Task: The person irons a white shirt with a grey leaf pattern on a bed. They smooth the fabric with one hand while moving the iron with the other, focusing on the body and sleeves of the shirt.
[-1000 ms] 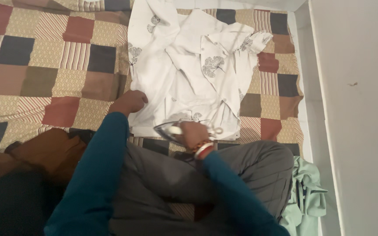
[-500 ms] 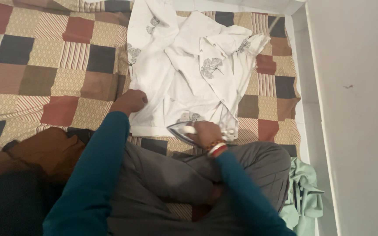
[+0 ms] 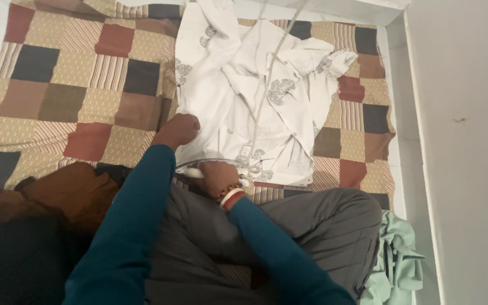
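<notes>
Two hands working: left hand (image 3: 179, 129) fisted, pinning the white leaf-printed cotton shirt (image 3: 238, 96) taut; right hand (image 3: 217, 175) gripping the white-handled iron (image 3: 199, 171), best kept sliding along the near hem.

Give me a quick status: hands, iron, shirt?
Right hand grips iron at shirt hem. Left hand pins white shirt. Cord trails across shirt.

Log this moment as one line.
right hand: grips iron on shirt hem | left hand: presses shirt edge | cord: across shirt
</notes>
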